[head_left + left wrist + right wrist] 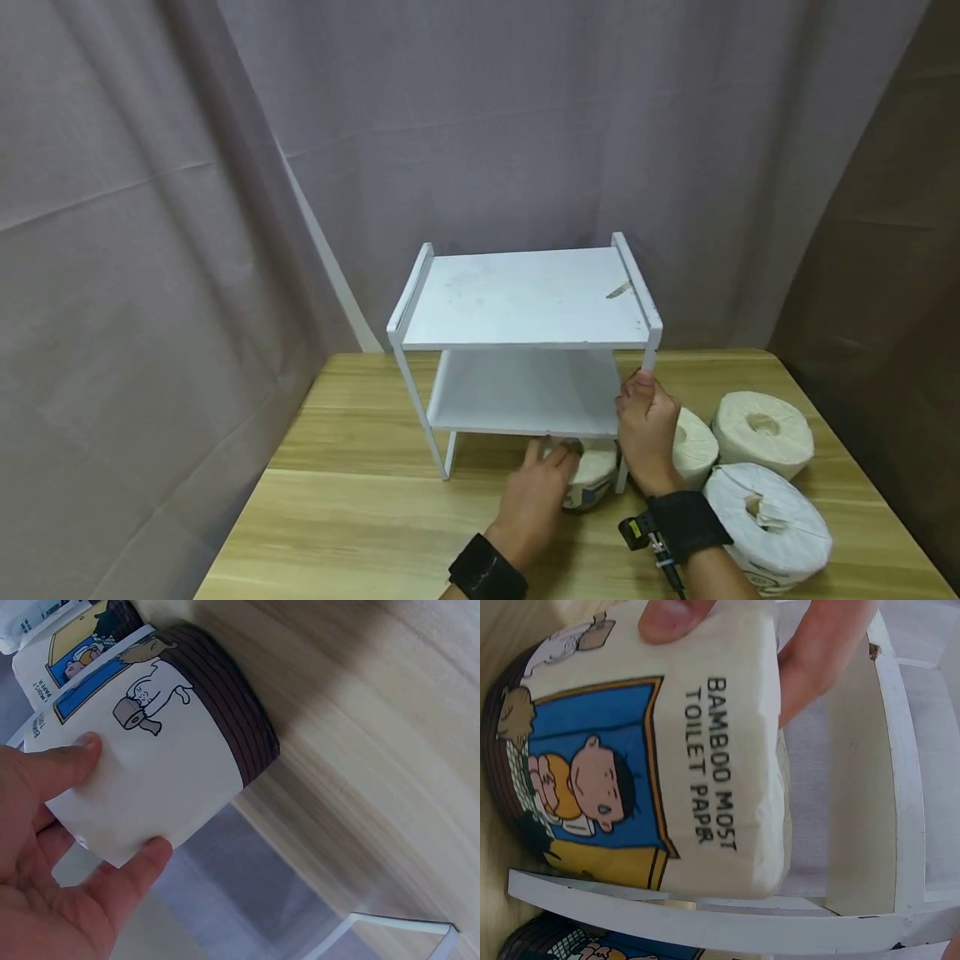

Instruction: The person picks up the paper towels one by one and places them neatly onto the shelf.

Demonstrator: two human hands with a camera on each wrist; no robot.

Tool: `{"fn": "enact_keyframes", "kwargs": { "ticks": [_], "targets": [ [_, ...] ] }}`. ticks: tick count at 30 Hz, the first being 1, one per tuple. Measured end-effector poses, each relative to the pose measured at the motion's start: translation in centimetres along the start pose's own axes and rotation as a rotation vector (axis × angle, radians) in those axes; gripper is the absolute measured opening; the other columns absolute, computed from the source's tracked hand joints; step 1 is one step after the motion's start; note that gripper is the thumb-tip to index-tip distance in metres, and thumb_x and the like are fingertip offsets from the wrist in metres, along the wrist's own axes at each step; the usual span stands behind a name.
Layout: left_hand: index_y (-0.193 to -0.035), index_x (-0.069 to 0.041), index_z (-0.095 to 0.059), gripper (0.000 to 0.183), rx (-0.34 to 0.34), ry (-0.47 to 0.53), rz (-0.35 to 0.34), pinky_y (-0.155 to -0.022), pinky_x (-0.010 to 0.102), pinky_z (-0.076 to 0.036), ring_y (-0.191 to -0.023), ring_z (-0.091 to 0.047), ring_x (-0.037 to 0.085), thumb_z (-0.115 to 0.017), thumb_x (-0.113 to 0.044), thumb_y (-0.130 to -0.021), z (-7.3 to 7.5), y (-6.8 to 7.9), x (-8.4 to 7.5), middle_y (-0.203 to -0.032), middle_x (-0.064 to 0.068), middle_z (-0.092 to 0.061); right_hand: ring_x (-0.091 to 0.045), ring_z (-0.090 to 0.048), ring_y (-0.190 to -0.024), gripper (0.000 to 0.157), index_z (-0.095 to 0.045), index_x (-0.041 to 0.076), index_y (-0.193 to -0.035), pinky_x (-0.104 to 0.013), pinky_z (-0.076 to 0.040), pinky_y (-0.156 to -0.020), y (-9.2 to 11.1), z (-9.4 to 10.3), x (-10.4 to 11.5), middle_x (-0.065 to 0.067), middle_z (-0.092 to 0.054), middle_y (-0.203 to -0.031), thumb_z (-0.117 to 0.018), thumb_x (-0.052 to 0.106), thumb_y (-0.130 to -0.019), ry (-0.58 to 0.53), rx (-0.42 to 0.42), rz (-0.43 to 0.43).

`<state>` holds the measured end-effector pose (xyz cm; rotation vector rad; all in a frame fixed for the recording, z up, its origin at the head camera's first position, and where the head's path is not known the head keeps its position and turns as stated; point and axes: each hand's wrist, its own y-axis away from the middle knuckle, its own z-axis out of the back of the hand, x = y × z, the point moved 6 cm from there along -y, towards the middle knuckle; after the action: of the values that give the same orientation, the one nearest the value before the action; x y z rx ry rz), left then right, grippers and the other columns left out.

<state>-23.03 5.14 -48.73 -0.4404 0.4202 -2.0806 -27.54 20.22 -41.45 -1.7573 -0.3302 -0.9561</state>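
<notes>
In the lower middle of the head view, the left hand (532, 500) held a wrapped paper roll (592, 479) between its thumb and fingers, which were parted about as wide as the roll. That roll stood on the table (337, 517), partly beneath the lower shelf of a white rack (525, 300) and just inside its near right leg. The right hand (648, 429), right of centre, was curled closely round that leg, below the top board. Three more rolls, a partly hidden one (693, 450), a rear one (780, 452) and a front one (795, 537), sat close together at the lower right of the frame. In the right wrist view, the held roll showed a cartoon figure in a blue panel beside dark lettering
</notes>
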Motion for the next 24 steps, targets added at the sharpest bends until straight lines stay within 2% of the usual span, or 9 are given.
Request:
{"fn": "enact_keyframes", "kwargs": {
  "ticks": [5,9,14,17,21,24],
  "targets": [
    [-0.117,-0.025,-0.067,0.049,-0.055,-0.009,-0.014,-0.048,0.018,-0.046,-0.121,-0.050,0.021,-0.083,-0.030,-0.071,0.7,0.7,0.3,-0.117,-0.013,-0.062,-0.007,-0.036,-0.042,0.049,-0.040,0.001,-0.061,-0.022,-0.028,-0.042,0.1,0.0,0.2,0.002,-0.035,-0.050,-0.037,0.020,-0.106,0.014,-0.010,-0.012],
    [-0.110,-0.026,-0.068,0.043,-0.098,-0.021,-0.011,-0.045,0.018,-0.043,-0.119,-0.052,0.019,-0.084,-0.029,-0.069,1.4,1.2,0.3,-0.110,-0.014,-0.063,-0.007,-0.036,-0.042,0.048,-0.041,-0.001,-0.063,-0.022,-0.028,-0.042,0.0,-0.1,0.1,0.002,-0.035,-0.050,-0.037,0.019,-0.106,0.005,-0.012,-0.016],
    [-0.109,-0.025,-0.066,0.041,-0.065,-0.024,-0.010,-0.044,0.017,-0.042,-0.121,-0.049,0.019,-0.083,-0.027,-0.072,1.7,1.0,0.2,-0.110,-0.014,-0.062,-0.003,-0.040,-0.046,0.045,-0.047,-0.008,-0.069,-0.017,-0.032,-0.045,-0.4,0.4,-0.4,0.003,-0.041,-0.054,-0.038,0.016,-0.105,0.043,-0.040,-0.033],
    [-0.111,-0.025,-0.066,0.044,-0.048,-0.035,-0.018,-0.045,0.016,-0.042,-0.122,-0.048,0.019,-0.084,-0.020,-0.071,2.1,0.9,0.0,-0.112,-0.014,-0.061,-0.001,-0.043,-0.049,0.042,-0.049,-0.010,-0.073,-0.015,-0.035,-0.047,-0.6,0.7,-0.4,0.002,-0.044,-0.058,-0.039,0.016,-0.105,0.074,-0.051,-0.043],
    [-0.111,-0.026,-0.066,0.050,-0.077,-0.053,-0.036,-0.044,0.017,-0.042,-0.121,-0.049,0.019,-0.083,-0.008,-0.067,2.7,0.7,-0.2,-0.111,-0.014,-0.061,-0.002,-0.043,-0.049,0.044,-0.049,-0.007,-0.072,-0.015,-0.035,-0.048,-0.9,1.2,-0.3,0.001,-0.044,-0.056,-0.039,0.019,-0.105,0.115,-0.047,-0.025],
    [-0.109,-0.026,-0.067,0.048,-0.103,-0.041,-0.048,-0.043,0.017,-0.041,-0.118,-0.050,0.017,-0.081,-0.005,-0.068,3.0,0.6,-0.4,-0.108,-0.014,-0.061,-0.004,-0.040,-0.046,0.047,-0.046,-0.004,-0.069,-0.017,-0.032,-0.047,-1.3,1.4,-0.3,0.000,-0.040,-0.054,-0.036,0.023,-0.106,0.126,-0.033,-0.012]
  ]
}}
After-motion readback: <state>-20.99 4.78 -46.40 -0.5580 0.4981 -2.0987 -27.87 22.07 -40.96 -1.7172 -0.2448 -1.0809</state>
